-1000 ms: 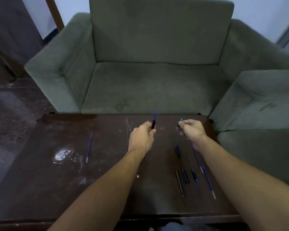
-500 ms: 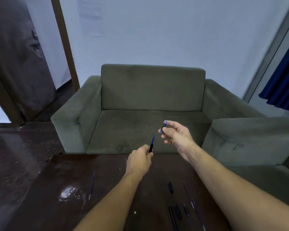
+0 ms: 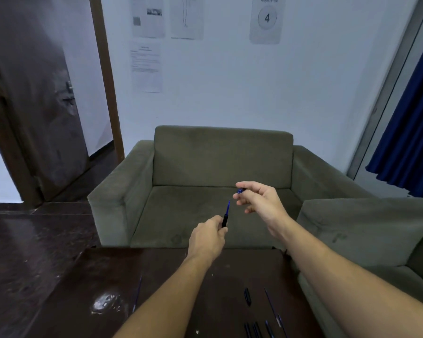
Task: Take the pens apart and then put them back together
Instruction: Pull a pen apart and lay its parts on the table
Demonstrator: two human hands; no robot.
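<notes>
My left hand [image 3: 206, 239] grips a black pen barrel [image 3: 224, 220] with a blue refill [image 3: 228, 207] sticking up out of it. My right hand [image 3: 260, 200] pinches a small blue pen piece [image 3: 240, 190] between thumb and fingertips, up and to the right of the refill's tip, a short gap away. On the dark table [image 3: 88, 284] lie loose pen parts: a black cap [image 3: 247, 295], a thin blue refill [image 3: 271, 304], several dark pieces [image 3: 254, 330] at the bottom edge, and a lone refill [image 3: 137, 294] to the left.
A grey-green armchair [image 3: 220, 172] stands right behind the table, and another sofa part [image 3: 366, 228] is at the right. A shiny smear [image 3: 105, 304] marks the table's left side. A dark door and frame are at the left, a blue curtain at the far right.
My head has tilted upward, so the table has dropped low in view. Both hands have risen off the table, and the right hand with its blue piece has moved up near the refill tip.
</notes>
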